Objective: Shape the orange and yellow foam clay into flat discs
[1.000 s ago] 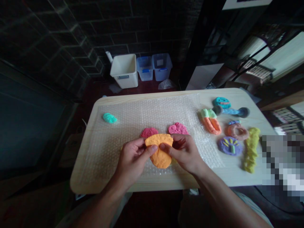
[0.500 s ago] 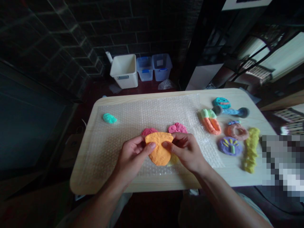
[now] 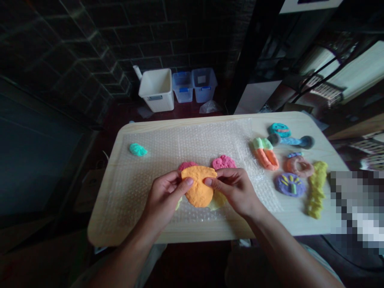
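Observation:
Both my hands pinch a flat orange clay piece [image 3: 198,188] above a sheet of bubble wrap [image 3: 168,156] on a light wooden table [image 3: 105,228]. My left hand [image 3: 162,200] grips its left edge between thumb and fingers. Its right edge is held by my right hand [image 3: 234,190] the same way. Pale yellow clay [image 3: 218,200] peeks out below the orange piece. Just behind it lie a red-pink clay lump [image 3: 186,165] and a pink clay lump [image 3: 223,162].
A teal clay lump [image 3: 138,149] lies at the table's left. Several finished clay figures sit at the right: an orange-green one [image 3: 265,154], a blue dumbbell shape [image 3: 292,141], a purple disc [image 3: 289,184], a yellow strip [image 3: 316,188]. Plastic bins [image 3: 157,94] stand on the floor beyond.
The orange clay piece and both hands have moved slightly up and away from me, lower over the bubble wrap. The piece looks shorter, and yellow clay now shows beneath it.

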Demonstrator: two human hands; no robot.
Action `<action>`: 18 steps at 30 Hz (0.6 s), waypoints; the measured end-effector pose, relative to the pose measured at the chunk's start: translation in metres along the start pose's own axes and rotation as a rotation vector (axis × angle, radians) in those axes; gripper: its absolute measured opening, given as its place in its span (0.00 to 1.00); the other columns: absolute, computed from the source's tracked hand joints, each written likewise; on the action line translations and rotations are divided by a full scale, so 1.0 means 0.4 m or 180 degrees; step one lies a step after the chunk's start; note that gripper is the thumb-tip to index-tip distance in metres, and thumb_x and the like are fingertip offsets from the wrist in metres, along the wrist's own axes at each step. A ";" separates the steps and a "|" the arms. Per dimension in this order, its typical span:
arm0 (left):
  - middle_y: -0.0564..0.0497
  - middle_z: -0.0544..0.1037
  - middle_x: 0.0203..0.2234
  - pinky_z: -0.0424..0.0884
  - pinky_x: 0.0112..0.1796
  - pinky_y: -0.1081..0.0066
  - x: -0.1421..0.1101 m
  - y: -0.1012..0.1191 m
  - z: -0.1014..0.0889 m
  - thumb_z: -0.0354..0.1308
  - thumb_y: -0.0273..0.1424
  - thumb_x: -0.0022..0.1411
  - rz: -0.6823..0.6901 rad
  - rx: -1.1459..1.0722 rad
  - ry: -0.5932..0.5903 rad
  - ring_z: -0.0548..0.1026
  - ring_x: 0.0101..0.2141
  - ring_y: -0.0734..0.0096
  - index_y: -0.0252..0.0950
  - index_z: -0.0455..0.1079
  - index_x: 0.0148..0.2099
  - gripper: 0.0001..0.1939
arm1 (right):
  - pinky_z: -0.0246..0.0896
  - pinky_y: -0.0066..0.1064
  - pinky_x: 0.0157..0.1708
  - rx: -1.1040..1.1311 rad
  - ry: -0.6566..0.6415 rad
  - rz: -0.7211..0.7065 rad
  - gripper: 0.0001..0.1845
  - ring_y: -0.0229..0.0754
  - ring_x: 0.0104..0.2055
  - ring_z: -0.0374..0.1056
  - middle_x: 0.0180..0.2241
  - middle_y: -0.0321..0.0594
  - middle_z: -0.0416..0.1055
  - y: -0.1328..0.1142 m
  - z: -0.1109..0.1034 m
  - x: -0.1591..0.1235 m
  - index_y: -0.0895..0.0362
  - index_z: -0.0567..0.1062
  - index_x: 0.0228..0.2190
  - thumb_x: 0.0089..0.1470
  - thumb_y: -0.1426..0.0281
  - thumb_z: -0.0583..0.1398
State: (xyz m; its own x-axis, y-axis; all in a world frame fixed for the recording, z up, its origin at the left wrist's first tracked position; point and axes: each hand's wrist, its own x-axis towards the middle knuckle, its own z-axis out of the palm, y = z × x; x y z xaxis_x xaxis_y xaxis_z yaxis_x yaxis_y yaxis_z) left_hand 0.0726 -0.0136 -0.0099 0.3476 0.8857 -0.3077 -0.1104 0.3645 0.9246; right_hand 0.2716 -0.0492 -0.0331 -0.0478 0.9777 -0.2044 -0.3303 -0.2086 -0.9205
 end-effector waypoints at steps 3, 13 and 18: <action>0.44 0.87 0.43 0.78 0.44 0.67 0.001 -0.003 -0.001 0.73 0.35 0.62 0.0069 0.0068 0.0116 0.84 0.41 0.61 0.35 0.84 0.49 0.14 | 0.72 0.31 0.33 -0.0064 0.0017 -0.0037 0.13 0.41 0.31 0.76 0.30 0.40 0.83 0.000 -0.001 0.003 0.56 0.88 0.31 0.53 0.58 0.76; 0.44 0.87 0.42 0.77 0.46 0.66 0.002 0.003 0.001 0.72 0.38 0.64 0.0054 -0.0068 0.0121 0.83 0.41 0.61 0.34 0.83 0.46 0.14 | 0.65 0.29 0.24 -0.0322 0.0394 -0.0243 0.14 0.37 0.23 0.68 0.21 0.38 0.77 -0.011 0.002 -0.001 0.55 0.88 0.27 0.50 0.57 0.77; 0.49 0.86 0.35 0.76 0.41 0.71 0.001 -0.007 -0.010 0.72 0.39 0.63 0.0154 0.0288 0.0340 0.82 0.37 0.65 0.35 0.82 0.40 0.12 | 0.70 0.29 0.29 -0.0072 0.0233 -0.0179 0.14 0.38 0.27 0.73 0.27 0.38 0.82 -0.012 0.008 0.002 0.53 0.89 0.32 0.51 0.56 0.76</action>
State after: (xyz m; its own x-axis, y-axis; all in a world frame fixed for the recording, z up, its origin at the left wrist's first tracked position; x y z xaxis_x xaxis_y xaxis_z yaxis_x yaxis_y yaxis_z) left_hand 0.0693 -0.0129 -0.0135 0.2424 0.9289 -0.2798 -0.0385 0.2974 0.9540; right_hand 0.2701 -0.0474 -0.0276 0.0396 0.9838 -0.1750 -0.3092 -0.1545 -0.9384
